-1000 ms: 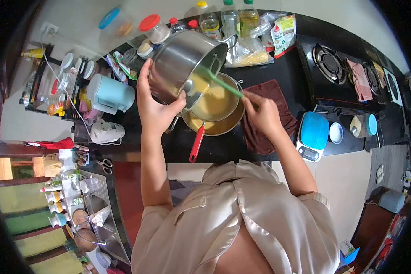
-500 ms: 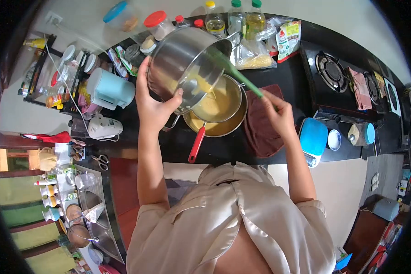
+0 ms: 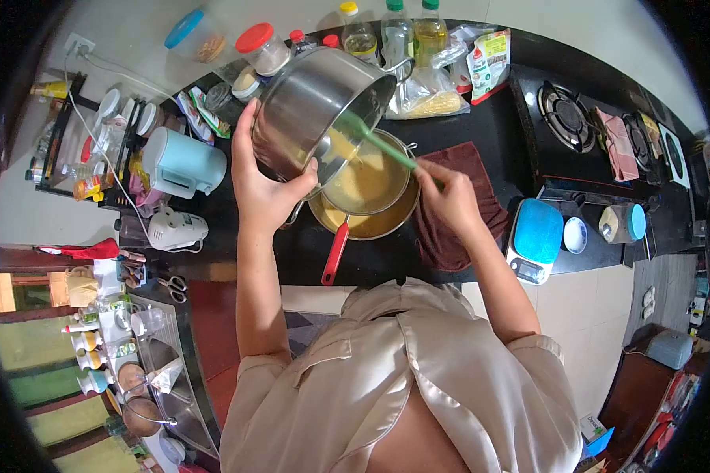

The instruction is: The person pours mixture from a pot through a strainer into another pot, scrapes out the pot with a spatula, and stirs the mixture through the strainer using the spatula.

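Note:
My left hand [image 3: 270, 185] grips a stainless steel pot [image 3: 304, 106], tilted with its mouth toward the right. Closed around the handle of a green spatula [image 3: 392, 151], my right hand [image 3: 450, 197] keeps its blurred head inside the pot's mouth. Yellow liquid runs down from the tilted rim. Below it, a strainer [image 3: 336, 254] with a red handle holds pale yellow liquid [image 3: 364, 188]. It rests over a wider metal pan [image 3: 385, 229] that has yellow liquid in it too.
A brown cloth [image 3: 459, 229] lies right of the pan, and a kitchen scale [image 3: 535, 236] with a blue top stands beyond it. On the left are a light blue pitcher [image 3: 183, 162] and a white hand mixer [image 3: 177, 229]. Oil bottles [image 3: 430, 39] and jars line the back, near a gas stove [image 3: 566, 118].
My right hand has moved left and slightly down, bringing the spatula deeper into the pot's mouth. The pot stays tilted in my left hand. The whole view has shifted slightly.

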